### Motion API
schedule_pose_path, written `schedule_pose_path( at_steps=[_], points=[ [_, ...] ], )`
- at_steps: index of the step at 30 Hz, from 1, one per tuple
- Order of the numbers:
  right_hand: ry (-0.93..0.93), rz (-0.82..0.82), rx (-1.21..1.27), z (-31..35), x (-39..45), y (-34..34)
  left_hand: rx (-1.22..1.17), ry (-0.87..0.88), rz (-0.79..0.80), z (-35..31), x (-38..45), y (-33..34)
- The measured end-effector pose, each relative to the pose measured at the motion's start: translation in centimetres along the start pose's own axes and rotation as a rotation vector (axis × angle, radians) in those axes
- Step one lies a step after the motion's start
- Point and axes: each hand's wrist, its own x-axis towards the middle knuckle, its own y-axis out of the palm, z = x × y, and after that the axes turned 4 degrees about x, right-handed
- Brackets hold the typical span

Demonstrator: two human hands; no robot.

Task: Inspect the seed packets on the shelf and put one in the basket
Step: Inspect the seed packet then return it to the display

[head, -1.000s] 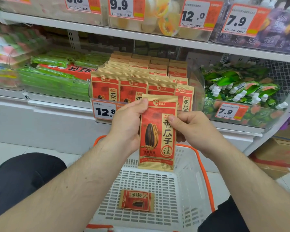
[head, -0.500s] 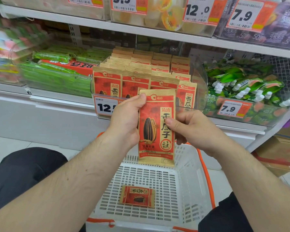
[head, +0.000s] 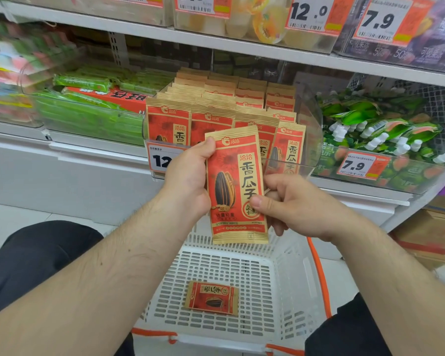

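A seed packet [head: 235, 186] is held upright above the basket [head: 290, 278], gripped at its left edge by the left hand [head: 188, 181] and pinched at its right edge by the right hand [head: 290, 201]. A second packet [head: 211, 298] is seen lying flat in the basket

Hidden, cropped or blurred items:
- White-and-orange price tag [head: 162, 158], centre of frame: number readable only as "12", remainder behind the left hand [head: 188, 179].
- Pink and green packaged goods [head: 8, 62], upper left: blurred, unidentifiable.
- Brown cardboard boxes [head: 432, 232], right edge: cropped.
- Upper-shelf orange price tag [head: 194, 5], top edge: digits cut off.
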Motion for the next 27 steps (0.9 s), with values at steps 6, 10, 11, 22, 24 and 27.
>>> schedule_pose_path(
  at_steps=[6,10,11,22,24,27],
  points=[
    [-0.011,0.019,0.011,0.1,0.0,-0.1,-0.01,-0.013,-0.029,-0.1,-0.1,-0.1],
    [-0.006,0.089,-0.041,0.4,-0.3,-0.1,-0.015,-0.015,-0.045,-0.1,0.0,-0.1],
    [-0.01,0.086,-0.046,0.4,-0.3,-0.1,-0.008,-0.015,-0.045,0.0,0.0,-0.1],
    [-0.139,-0.125,-0.214,0.9,-0.3,1.1,0.229,0.221,-0.118,1.5,1.2,-0.1],
    [-0.162,-0.128,-0.245,1.2,-0.4,1.5,0.284,0.255,-0.039,1.8,0.4,0.4],
    [-0.18,-0.131,-0.313,1.1,-0.3,1.5,0.266,0.255,0.056,1.8,-0.3,0.6]
  ],
)
